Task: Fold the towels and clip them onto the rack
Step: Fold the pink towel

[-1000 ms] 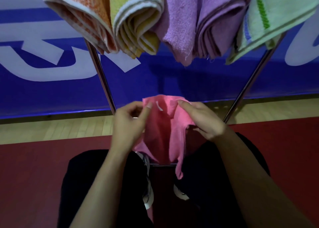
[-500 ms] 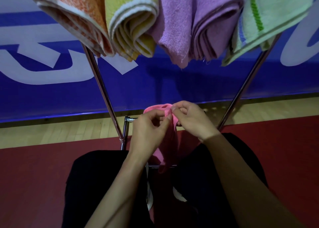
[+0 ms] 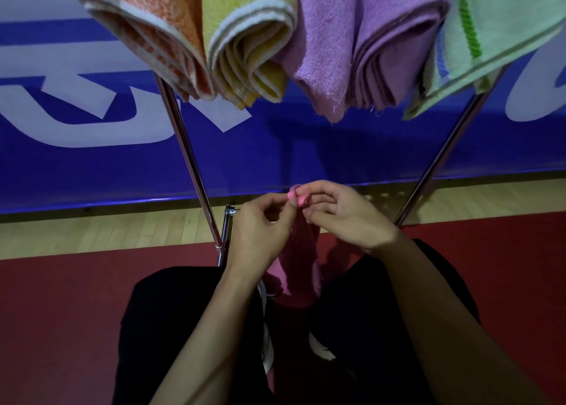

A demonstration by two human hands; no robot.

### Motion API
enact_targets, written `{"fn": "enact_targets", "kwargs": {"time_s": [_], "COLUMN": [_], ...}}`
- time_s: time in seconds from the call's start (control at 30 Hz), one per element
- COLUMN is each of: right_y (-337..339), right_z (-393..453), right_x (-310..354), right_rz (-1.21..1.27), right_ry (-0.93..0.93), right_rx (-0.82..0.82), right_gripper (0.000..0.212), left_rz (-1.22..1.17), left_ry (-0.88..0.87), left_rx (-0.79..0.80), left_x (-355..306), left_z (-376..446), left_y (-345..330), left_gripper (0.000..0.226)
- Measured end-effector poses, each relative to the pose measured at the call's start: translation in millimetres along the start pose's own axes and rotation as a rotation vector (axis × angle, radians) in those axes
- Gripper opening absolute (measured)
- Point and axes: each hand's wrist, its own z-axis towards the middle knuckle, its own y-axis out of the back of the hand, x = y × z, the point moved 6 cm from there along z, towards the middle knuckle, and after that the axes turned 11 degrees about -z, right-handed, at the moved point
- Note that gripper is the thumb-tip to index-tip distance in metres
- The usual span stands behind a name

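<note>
The fingers point(image 3: 293, 201) of the left hand point(image 3: 260, 236) and those of the right hand point(image 3: 343, 217) meet and pinch the top edge of one pink towel point(image 3: 298, 269), bunched narrow and hanging down between the person's two black-clad knees above the red floor point(image 3: 61, 312). Beyond the hands rise two slanted metal legs of the rack point(image 3: 190, 159). Overhead hang four folded towels side by side: an orange towel point(image 3: 147, 27), a yellow towel point(image 3: 245, 36), a purple towel point(image 3: 361, 43) and a green towel point(image 3: 496, 30). Behind them stretches a blue banner point(image 3: 306, 147) with white lettering.

Head-worn view, facing down — hands close
</note>
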Motion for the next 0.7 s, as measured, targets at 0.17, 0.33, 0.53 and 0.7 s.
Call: {"fn": "enact_targets", "kwargs": {"time_s": [0.17, 0.33, 0.53, 0.7], "right_y": [8, 9, 1, 1], "right_z": [0, 2, -3, -4], "right_x": [4, 2, 12, 14], "right_rz": [-0.058, -0.215, -0.216, -0.293], "right_ry": [0.043, 0.098, 0.156, 0.160], "right_rx": [-0.094, -0.165, -0.143, -0.179], "right_gripper": [0.018, 0.014, 0.020, 0.017], "left_rz": [-0.019, -0.047, -0.039, 0.023], "left_ry": [-0.016, 0.005, 0.056, 0.037], "left_rx": [0.007, 0.003, -0.056, -0.008], "left_x": [-5, -3, 3, 5], "left_z": [-1, 0, 1, 0], "left_y": [-4, -3, 2, -2], "left_gripper": [0.015, 0.015, 0.029, 0.028]}}
